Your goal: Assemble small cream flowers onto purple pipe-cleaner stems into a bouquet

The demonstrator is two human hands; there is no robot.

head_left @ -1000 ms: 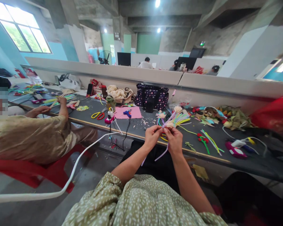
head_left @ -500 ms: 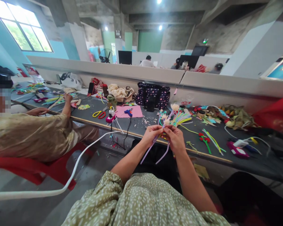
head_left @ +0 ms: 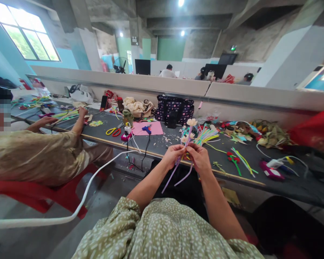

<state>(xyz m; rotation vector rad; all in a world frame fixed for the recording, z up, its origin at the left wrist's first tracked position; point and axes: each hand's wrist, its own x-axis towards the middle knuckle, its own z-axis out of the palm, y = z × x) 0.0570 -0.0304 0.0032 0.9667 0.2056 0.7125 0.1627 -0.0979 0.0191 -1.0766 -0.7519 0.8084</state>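
Note:
Both hands meet just over the table's front edge, fingers closed. My left hand (head_left: 175, 154) pinches the stems of a small bunch of cream flowers (head_left: 191, 122), made of fuzzy pipe cleaners. My right hand (head_left: 199, 157) grips the same bunch close beside it, its fingertips nearly touching the left ones. Below the hands hang two long lilac pipe-cleaner stems (head_left: 169, 181), spread apart. The blossoms stand upright above the fingers, one higher than the others. Just behind lies a pile of coloured pipe cleaners (head_left: 209, 133). What the fingertips press together is partly hidden.
A red pipe-cleaner flower (head_left: 233, 158) and loose green and yellow strips lie at right, near a magenta power block (head_left: 271, 171). At left are scissors (head_left: 113, 131), a blue glue gun (head_left: 146, 128) on pink paper and a white cable (head_left: 89, 187). A co-worker (head_left: 43, 151) sits further left.
One cream blossom has risen and moved left above the bunch, its lilac stem now showing upright. The lower stem ends have shifted slightly. Both hands stay in nearly the same place.

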